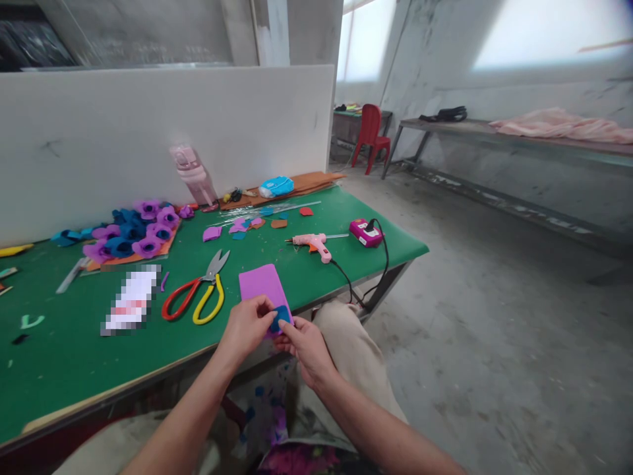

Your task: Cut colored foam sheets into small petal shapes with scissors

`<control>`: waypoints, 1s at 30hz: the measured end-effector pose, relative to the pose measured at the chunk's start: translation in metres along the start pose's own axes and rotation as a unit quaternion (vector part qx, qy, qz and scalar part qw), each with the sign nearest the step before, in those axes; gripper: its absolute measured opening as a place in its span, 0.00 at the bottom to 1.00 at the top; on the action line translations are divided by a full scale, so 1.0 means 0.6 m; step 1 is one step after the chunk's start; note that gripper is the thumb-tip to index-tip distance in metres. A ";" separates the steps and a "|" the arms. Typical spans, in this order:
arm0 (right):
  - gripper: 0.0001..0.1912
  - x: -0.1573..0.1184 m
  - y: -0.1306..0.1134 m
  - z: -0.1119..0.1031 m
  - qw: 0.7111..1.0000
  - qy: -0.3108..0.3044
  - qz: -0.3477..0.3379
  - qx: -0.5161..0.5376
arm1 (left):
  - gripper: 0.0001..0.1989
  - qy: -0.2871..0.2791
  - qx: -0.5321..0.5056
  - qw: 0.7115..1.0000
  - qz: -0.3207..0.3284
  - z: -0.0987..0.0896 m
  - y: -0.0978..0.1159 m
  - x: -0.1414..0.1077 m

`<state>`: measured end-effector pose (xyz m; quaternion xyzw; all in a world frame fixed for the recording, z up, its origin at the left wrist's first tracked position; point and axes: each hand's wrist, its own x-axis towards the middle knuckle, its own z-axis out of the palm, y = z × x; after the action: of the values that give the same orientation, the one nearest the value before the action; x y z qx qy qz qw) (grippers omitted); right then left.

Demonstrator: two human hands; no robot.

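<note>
A small blue felt piece (281, 316) lies over the near end of a purple felt sheet (263, 282) at the table's front edge. My left hand (248, 324) pinches the left side of the blue piece. With thumb and curled fingers, my right hand (307, 346) grips its lower right, at the sheet's corner. Whether the right fingers also hold the sheet, I cannot tell. To the left lie scissors (200, 290) with one red and one yellow handle. A pink glue gun (314, 244) rests to the right, beyond the sheet.
A magenta power socket (366, 233) with a black cord sits near the table's right edge. Purple and blue felt flowers (133, 231) are heaped at left. Behind are felt scraps (240, 227), a blue-and-white packet (277, 187), and a pink bottle-like object (192, 175) against a white board (247, 119).
</note>
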<state>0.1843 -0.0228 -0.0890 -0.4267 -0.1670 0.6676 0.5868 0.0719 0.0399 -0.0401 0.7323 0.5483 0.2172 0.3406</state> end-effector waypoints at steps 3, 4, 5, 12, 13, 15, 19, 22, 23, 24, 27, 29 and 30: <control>0.19 0.000 0.001 0.000 1.000 0.004 -0.005 -0.002 | 0.06 -0.004 -0.004 1.000 0.001 0.001 -0.001 0.001; 0.18 0.000 0.001 0.001 1.000 0.006 -0.006 -0.003 | 0.06 -0.005 -0.006 1.000 0.000 0.001 -0.002 0.001; 0.18 -0.001 0.002 0.001 1.000 0.008 -0.007 -0.003 | 0.06 -0.006 -0.008 1.000 -0.001 0.002 -0.003 0.001; 0.17 0.000 0.007 0.001 1.000 0.010 -0.016 -0.003 | 0.06 -0.003 -0.030 1.000 -0.005 0.004 -0.004 -0.001; 0.17 0.000 0.007 0.001 1.000 0.009 -0.017 -0.004 | 0.06 -0.001 -0.032 0.999 -0.007 0.004 -0.004 -0.001; 0.17 0.001 0.009 0.000 1.000 0.011 -0.017 -0.001 | 0.07 0.005 -0.038 0.999 -0.012 0.003 -0.004 -0.002; 0.15 0.000 0.007 0.000 1.000 0.006 -0.011 0.004 | 0.08 0.026 -0.059 0.998 -0.017 0.002 0.002 -0.004; 0.15 -0.004 0.004 0.001 1.000 -0.003 -0.003 0.007 | 0.09 0.035 -0.080 0.996 -0.020 -0.007 0.010 -0.005; 0.15 -0.006 0.004 0.001 1.000 -0.007 0.003 0.009 | 0.09 0.039 -0.086 0.995 -0.023 -0.013 0.012 -0.005; 0.16 -0.008 0.003 0.002 1.000 -0.012 0.009 0.011 | 0.09 0.044 -0.091 0.995 -0.026 -0.022 0.014 -0.005; 0.17 -0.013 0.006 0.007 0.999 -0.026 0.033 0.006 | 0.10 0.061 -0.101 0.992 -0.040 -0.057 0.015 -0.007; 0.18 -0.013 0.011 0.012 0.998 -0.032 0.051 -0.002 | 0.09 0.055 -0.108 0.991 -0.053 -0.078 0.013 -0.012; 0.19 -0.013 0.015 0.016 0.998 -0.034 0.060 -0.004 | 0.09 0.047 -0.112 0.991 -0.059 -0.086 0.012 -0.015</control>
<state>0.1708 -0.0294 -0.0872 -0.4154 -0.1635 0.7148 0.5383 0.0383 0.0436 0.0002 0.6445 0.5784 0.2912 0.4065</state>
